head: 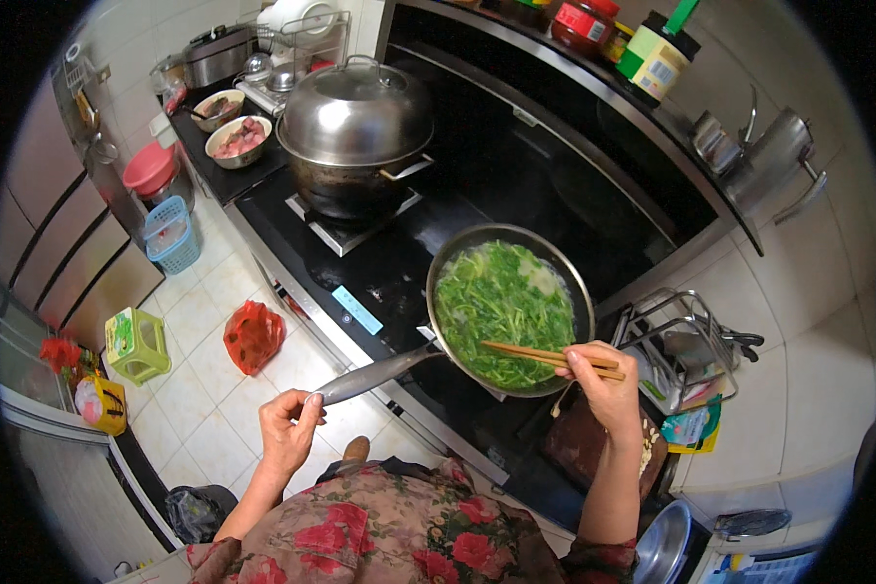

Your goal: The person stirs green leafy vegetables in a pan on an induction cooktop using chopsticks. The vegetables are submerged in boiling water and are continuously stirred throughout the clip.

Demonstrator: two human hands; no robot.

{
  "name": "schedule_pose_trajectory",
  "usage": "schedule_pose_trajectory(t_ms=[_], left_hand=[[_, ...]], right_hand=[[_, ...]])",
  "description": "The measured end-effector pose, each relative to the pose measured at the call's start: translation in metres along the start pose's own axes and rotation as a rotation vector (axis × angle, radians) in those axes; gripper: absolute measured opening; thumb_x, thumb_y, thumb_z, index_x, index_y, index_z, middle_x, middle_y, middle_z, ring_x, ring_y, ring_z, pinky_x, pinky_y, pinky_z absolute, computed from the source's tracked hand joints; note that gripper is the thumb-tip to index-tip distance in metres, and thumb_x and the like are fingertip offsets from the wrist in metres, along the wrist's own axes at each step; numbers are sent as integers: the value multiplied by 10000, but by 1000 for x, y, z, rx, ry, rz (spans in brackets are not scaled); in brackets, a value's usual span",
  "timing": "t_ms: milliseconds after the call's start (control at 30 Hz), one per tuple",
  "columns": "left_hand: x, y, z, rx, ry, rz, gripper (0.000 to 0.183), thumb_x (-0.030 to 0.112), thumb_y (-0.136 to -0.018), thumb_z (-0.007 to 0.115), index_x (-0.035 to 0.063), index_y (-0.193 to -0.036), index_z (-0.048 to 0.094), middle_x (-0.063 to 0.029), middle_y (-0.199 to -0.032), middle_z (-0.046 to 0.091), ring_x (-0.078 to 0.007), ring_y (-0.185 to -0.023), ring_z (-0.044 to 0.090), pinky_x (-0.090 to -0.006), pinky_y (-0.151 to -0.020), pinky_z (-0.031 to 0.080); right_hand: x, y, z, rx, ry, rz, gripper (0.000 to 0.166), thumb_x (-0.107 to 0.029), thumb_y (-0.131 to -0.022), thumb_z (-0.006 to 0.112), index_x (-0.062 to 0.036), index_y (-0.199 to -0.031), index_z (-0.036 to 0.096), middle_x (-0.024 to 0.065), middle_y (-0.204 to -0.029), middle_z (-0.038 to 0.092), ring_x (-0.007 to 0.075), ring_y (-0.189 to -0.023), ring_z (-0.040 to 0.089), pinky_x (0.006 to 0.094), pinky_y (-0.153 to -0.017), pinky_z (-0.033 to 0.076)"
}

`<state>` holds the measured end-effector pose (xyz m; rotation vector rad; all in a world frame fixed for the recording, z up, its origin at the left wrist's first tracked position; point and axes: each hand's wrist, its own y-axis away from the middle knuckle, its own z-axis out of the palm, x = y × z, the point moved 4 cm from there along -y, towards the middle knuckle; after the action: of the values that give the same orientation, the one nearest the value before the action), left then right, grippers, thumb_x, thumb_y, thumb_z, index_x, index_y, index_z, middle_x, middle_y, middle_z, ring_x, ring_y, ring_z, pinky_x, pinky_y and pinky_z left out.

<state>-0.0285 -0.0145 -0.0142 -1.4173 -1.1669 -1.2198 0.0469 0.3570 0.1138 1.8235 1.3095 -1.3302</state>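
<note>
A frying pan [436, 314] full of leafy greens [507, 306] in pale liquid sits over the right burner of the black stove. My left hand [290, 427] grips the end of the pan's long grey handle [379, 374] between thumb and fingers. In my right hand [609, 387] is a pair of wooden chopsticks [533, 352], held over the pan's near right side. Their tips touch the greens. Part of the burner under the pan is hidden.
A large lidded steel pot [358, 124] stands on the left burner. Beyond it are bowls of raw meat [239, 142]. At the right are a knife rack [675, 350] and a brown cutting board [580, 442] with pale pieces. A red plastic bag [254, 337] and green stool [137, 345] stand on the floor.
</note>
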Motion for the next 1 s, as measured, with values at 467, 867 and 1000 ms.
schedule_pose_trajectory(t_ms=[467,867,1000], left_hand=[[0,2,0,-3,21,-9,233,166,-883,605,-40,-775,623,-55,-637,616,-101,-576,591,-235,-537,484],[1,-3,1,-2,-9,1,234,148,-884,596,-25,-727,603,-46,-616,603,-88,-555,571,-223,-516,453],[-2,-2,2,8,10,-5,231,145,-886,594,-22,-726,604,-41,-615,602,-86,-555,570,-220,-515,451]], right_hand=[[1,-4,-22,144,11,5,164,-82,-871,598,73,-899,641,113,-812,637,167,-661,650,231,-583,527],[27,16,-32,116,58,121,196,-139,-885,596,52,-874,640,88,-738,645,145,-624,642,229,-572,505],[12,13,-46,210,25,71,229,-156,-909,563,62,-910,632,112,-766,647,162,-653,657,232,-586,518]])
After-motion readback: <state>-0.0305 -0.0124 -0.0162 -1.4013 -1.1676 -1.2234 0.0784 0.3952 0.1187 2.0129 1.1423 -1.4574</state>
